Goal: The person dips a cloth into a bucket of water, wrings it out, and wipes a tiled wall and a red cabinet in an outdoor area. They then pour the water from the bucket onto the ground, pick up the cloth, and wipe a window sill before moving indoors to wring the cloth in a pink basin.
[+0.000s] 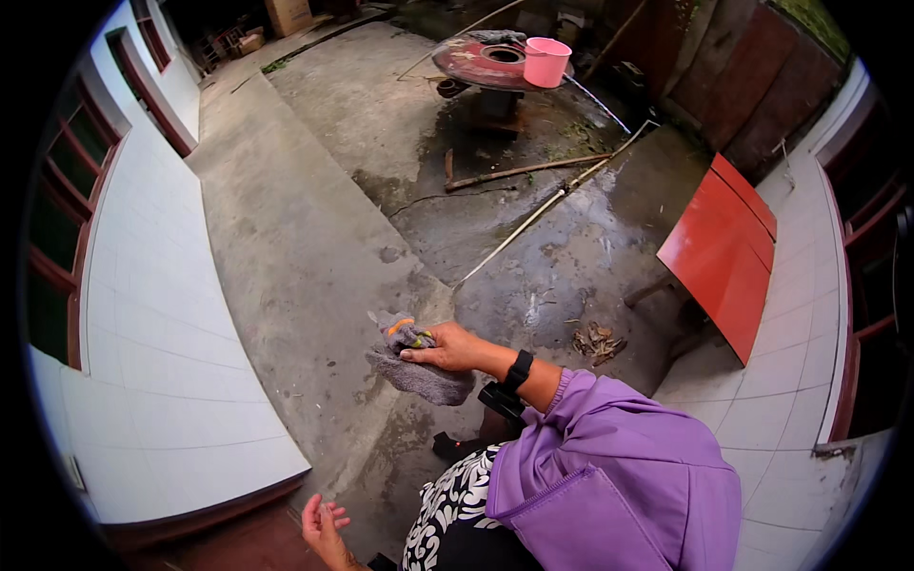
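My right hand (pixel 453 347) grips a bunched grey towel (pixel 428 378) with orange and yellow-green patches, held out in front of me above the concrete floor. Part of the towel droops below my fingers. Low in the picture, my left hand (pixel 325 524) is raised with its fingers apart and nothing in it. A black strap (pixel 518 371) circles my right wrist, below a purple sleeve (pixel 628 442).
Ahead, a pink bucket (pixel 547 63) stands on a round red table (pixel 464 61) with a central hole. A pale pole (pixel 521 228) and a wooden stick (pixel 528 171) lie on wet concrete. At right are a red tabletop (pixel 721 257) and dry leaves (pixel 598 342); a tiled wall (pixel 157 321) runs left.
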Tool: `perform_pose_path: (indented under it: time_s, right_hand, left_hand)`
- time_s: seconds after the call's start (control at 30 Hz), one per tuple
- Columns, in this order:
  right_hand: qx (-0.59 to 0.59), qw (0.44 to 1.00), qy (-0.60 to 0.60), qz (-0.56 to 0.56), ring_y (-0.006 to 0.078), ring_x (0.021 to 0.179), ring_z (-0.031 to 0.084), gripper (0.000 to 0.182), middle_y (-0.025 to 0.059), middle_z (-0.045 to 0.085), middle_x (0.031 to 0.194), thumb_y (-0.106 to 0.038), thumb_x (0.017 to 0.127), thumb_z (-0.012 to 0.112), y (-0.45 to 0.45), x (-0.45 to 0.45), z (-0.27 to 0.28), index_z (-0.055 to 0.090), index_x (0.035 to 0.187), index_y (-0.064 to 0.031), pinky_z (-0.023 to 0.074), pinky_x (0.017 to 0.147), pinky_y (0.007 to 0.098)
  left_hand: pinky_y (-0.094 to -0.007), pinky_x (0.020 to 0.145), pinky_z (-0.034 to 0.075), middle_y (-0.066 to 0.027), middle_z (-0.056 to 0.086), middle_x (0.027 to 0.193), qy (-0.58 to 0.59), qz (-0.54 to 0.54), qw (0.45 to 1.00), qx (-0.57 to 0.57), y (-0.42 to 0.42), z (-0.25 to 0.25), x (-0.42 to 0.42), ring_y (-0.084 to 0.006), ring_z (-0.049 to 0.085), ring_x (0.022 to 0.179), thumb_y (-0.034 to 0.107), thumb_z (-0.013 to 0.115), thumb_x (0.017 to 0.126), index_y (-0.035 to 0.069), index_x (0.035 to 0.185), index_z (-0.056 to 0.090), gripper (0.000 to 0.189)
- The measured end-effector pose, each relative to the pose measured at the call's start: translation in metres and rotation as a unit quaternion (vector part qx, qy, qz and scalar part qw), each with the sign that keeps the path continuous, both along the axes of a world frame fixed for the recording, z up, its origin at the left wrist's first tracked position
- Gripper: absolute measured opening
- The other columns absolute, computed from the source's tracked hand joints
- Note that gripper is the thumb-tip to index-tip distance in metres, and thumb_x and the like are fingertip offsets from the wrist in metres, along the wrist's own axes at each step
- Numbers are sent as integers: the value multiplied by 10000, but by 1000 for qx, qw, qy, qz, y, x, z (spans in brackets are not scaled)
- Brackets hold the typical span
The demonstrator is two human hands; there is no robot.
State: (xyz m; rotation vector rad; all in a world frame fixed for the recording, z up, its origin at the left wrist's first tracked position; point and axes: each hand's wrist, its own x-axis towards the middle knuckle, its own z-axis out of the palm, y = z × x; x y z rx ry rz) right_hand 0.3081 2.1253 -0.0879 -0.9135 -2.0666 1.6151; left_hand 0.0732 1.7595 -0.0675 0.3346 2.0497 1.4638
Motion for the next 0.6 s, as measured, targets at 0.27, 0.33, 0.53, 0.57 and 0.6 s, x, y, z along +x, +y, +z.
perform_pose_path:
  time_s: [0.27,0.33,0.53,0.57,0.6]
  right_hand:
    - [-135,924,-27,-357,122,900,566,309,38,660,977,-151,865,660,9,213,-44,618,1151,-44,467,790,297]
    - [-144,876,47,-458,124,877,565,259,33,651,960,-119,869,645,19,284,-80,628,1109,-22,466,774,302]
    - [-15,770,8,-637,114,913,592,331,20,664,1021,-215,885,684,18,427,-71,648,1150,-20,470,821,281]
    - [-45,745,3,-666,110,913,590,347,19,662,1025,-243,885,692,17,424,-55,651,1149,-22,469,818,281]
    - [-60,735,31,-674,126,928,589,373,37,662,1038,-262,871,700,19,434,-59,648,1145,-14,467,827,291]
  left_hand:
    - [-268,670,548,-183,647,1064,-13,-145,988,-59,83,26,36,-209,646,810,171,604,933,-28,1286,504,417]
    - [-253,675,549,-178,653,1068,-39,-166,982,-78,102,16,42,-204,652,825,192,598,943,16,1315,497,423]
    - [-257,577,545,-111,646,888,-24,-222,975,21,179,17,111,-169,656,720,119,607,910,-29,1144,585,277]
    - [-256,579,543,-110,648,892,-22,-214,976,26,181,15,113,-169,658,722,118,608,909,-28,1145,586,278]
    - [-254,581,541,-110,650,895,-27,-215,976,35,185,11,117,-168,659,724,116,609,908,-27,1145,587,278]
